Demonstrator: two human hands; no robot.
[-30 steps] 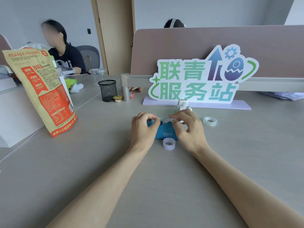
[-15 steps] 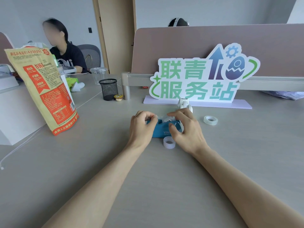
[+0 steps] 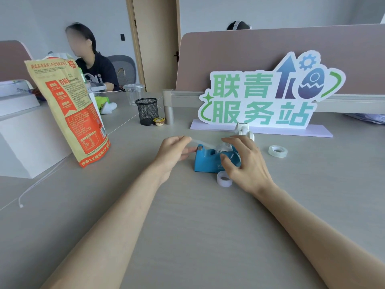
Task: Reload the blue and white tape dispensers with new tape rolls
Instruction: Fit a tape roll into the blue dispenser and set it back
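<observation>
Since a moment ago, your left hand (image 3: 175, 152) has pulled away to the left of the blue tape dispenser (image 3: 208, 161), drawing a strip of clear tape (image 3: 205, 143) out with it; earlier both hands were bunched over the dispenser and hid most of it. Now your left thumb and fingertips are pinched together on the free end of the strip, which runs tight from your fingers, over the cutter end of the dispenser, back to the tape roll (image 3: 225, 148) seated in its cradle.

Your right hand (image 3: 245, 165) rests on the right end of the dispenser, fingers curled around the body and the roll, thumb against the near side, holding it down on the grey table (image 3: 198, 226).

An empty-looking translucent core ring (image 3: 224, 178) lies flat on the table, just in front of the dispenser and touching or nearly touching your right thumb; you cannot tell which. A spare roll of clear tape (image 3: 277, 151) lies flat to the right, near your right hand but apart from it. Your white tape dispenser (image 3: 244, 130) stands just behind your right hand, in front of the base of the cut-out sign (image 3: 268, 94). To the left stand an orange paper bag (image 3: 68, 109) and a black mesh pen cup (image 3: 146, 111).
</observation>
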